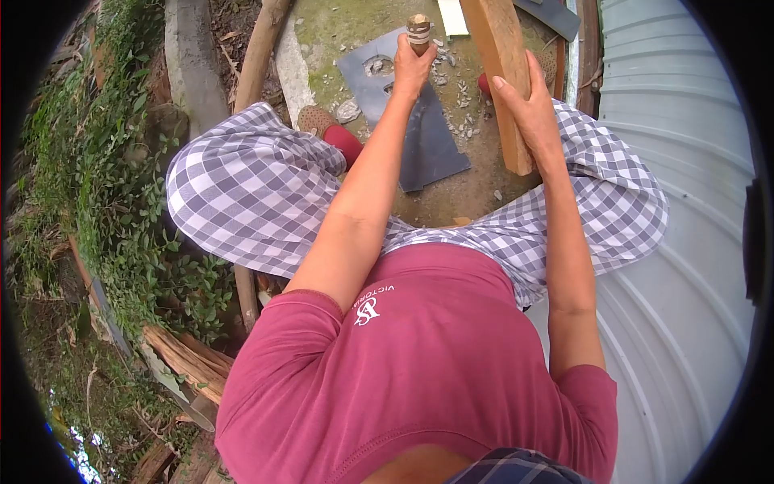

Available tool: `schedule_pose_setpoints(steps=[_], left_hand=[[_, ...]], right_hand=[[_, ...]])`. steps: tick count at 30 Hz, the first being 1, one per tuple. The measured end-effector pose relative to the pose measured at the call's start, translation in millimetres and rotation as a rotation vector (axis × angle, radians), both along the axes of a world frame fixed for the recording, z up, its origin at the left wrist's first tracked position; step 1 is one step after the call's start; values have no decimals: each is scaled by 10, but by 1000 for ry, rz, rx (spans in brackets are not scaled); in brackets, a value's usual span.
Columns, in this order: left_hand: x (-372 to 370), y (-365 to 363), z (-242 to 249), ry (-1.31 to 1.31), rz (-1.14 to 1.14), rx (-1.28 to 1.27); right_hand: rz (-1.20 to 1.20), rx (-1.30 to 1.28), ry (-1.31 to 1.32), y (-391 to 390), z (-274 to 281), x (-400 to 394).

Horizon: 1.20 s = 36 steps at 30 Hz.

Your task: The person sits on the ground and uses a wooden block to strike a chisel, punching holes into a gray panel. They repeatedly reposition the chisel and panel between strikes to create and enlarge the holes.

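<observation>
Left hand (414,66) closed in a full fist round a wooden handle (419,32), banded near the top; only the butt end stood clear of the fist. Whatever head or blade the handle carried: hidden behind the hand, not made out. Below it, a dark flat sheet (419,133) on the bare ground (484,181), with pale chips scattered over and beside it.

Right hand (528,105) wrapped over the edge of a wooden plank (504,73), fingers curled across the face, plank standing tilted with its lower end near the ground between the knees. Judged stiff, rough-sawn, moderately heavy, not fragile; splinters likely along the edges. Best held mid-length, as here, away from the end nearest the handle. Upper end of the plank cut off by the picture edge.

Further right, a ribbed pale metal wall (685,242). Feet mostly hidden by checked trousers (250,194); one red shoe (343,141) showing.
</observation>
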<state>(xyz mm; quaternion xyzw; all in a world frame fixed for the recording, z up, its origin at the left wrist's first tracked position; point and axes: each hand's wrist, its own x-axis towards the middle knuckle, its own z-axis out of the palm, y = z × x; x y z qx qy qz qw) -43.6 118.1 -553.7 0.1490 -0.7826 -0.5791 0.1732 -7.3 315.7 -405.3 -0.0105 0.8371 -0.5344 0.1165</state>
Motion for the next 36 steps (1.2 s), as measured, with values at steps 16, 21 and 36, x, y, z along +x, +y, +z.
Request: schedule_pose_setpoints(steps=[16,21,36], left_hand=[[-114,206,-62,-33,-116,-92],[-41,185,-76,-43,-129,-91],[-203,-132,-165,-81,-148,20]], right_hand=[[62,164,-13,-1,-28,-45],[125,317,-79,-29,-181,108],[134,164,-92,39,-201,-41]])
